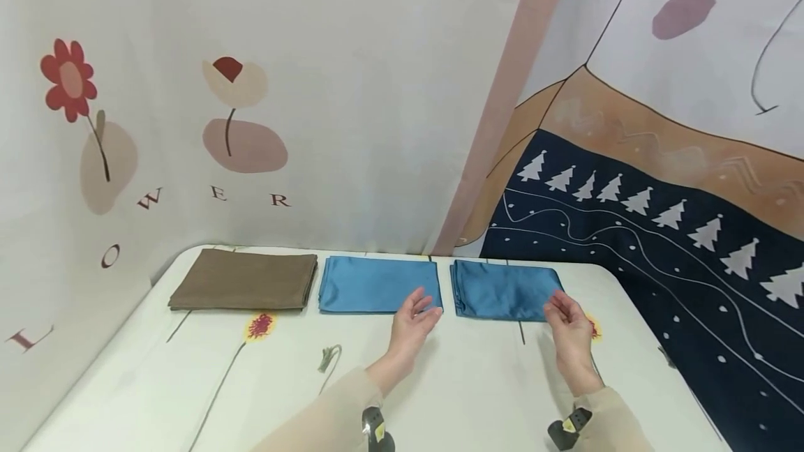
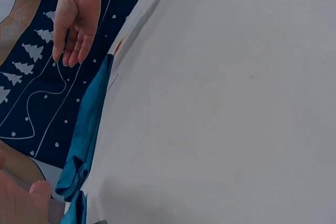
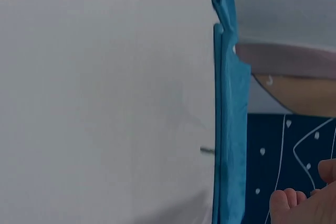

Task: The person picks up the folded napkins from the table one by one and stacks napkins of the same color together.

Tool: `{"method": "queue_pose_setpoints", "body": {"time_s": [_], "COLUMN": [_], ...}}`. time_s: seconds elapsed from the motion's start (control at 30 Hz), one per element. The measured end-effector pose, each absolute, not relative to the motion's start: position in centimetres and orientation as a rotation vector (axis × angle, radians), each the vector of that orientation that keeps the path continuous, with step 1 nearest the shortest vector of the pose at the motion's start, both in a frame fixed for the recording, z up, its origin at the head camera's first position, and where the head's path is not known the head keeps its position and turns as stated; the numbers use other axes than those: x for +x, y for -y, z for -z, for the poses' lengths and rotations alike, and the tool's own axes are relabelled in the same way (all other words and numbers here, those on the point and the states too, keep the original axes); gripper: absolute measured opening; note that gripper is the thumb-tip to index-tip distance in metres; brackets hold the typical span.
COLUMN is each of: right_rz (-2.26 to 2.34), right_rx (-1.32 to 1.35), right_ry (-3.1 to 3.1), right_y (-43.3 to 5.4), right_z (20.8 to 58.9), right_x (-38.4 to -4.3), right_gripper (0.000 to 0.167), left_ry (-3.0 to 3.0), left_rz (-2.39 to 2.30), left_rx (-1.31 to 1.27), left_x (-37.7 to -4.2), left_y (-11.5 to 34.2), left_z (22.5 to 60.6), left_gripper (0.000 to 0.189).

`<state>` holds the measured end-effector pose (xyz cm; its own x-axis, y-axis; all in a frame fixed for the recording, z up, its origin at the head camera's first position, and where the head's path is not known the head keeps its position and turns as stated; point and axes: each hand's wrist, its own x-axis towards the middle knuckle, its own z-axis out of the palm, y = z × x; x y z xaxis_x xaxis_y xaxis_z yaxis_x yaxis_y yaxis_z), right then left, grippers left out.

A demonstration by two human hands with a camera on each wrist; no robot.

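Three folded cloths lie in a row along the far side of the table. On the left is a brown cloth [image 1: 245, 280], in the middle a blue cloth [image 1: 377, 284], and on the right a second, glossier blue cloth [image 1: 502, 289]. My left hand [image 1: 411, 330] hovers by the middle cloth's near right corner, fingers relaxed, holding nothing. By the right cloth's near right corner is my right hand [image 1: 570, 340], fingers loosely bent and nothing in them. In the left wrist view the right hand [image 2: 79, 19] appears beyond the blue cloth [image 2: 92, 114], apart from it.
The white table [image 1: 157, 382] has printed flowers on its cover. A light curtain [image 1: 377, 103] with flower prints and letters hangs behind it. At the right hangs a dark blue cloth with white trees [image 1: 628, 264]. Each wrist wears a black device [image 1: 570, 429].
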<state>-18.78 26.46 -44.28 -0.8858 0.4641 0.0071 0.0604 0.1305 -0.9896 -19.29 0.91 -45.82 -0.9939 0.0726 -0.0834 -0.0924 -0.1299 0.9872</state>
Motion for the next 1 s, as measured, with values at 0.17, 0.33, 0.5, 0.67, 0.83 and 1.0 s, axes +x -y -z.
{"method": "queue_pose_setpoints", "body": {"time_s": [0.17,0.33,0.5,0.67,0.83,1.0], "right_rz": [-1.703,-1.635,-1.584,-1.551,-1.495,-1.475], "right_rx": [-0.547,-0.612,-0.637,-0.657,-0.701,-0.708], "right_ry": [2.149,2.186,2.222,2.245,2.286,2.307], "right_y": [-28.2,-29.7,-31.0,-31.8,-32.7,-33.4], "right_z": [44.6,44.9,45.0,45.3,46.0,46.7], "right_x": [-19.3,-19.7,-20.3,-21.2,-22.2,-23.2], "right_gripper": [0.045,0.046,0.046,0.046,0.045,0.042], "left_ry": [-2.021,-2.017,-2.024,-2.034,-2.048,-2.031], "left_rz": [-2.253,-2.214,-2.180,-2.159,-2.122,-2.130], "left_rx": [-0.040,-0.057,-0.085,-0.133,-0.182,-0.201], "left_x": [-19.9,-20.5,-21.4,-22.6,-23.3,-23.7], "left_y": [-2.3,-3.7,-4.9,-5.8,-6.6,-7.1], "left_z": [45.8,45.9,46.3,46.4,46.5,46.6], "left_gripper": [0.064,0.063,0.062,0.063,0.063,0.064]}}
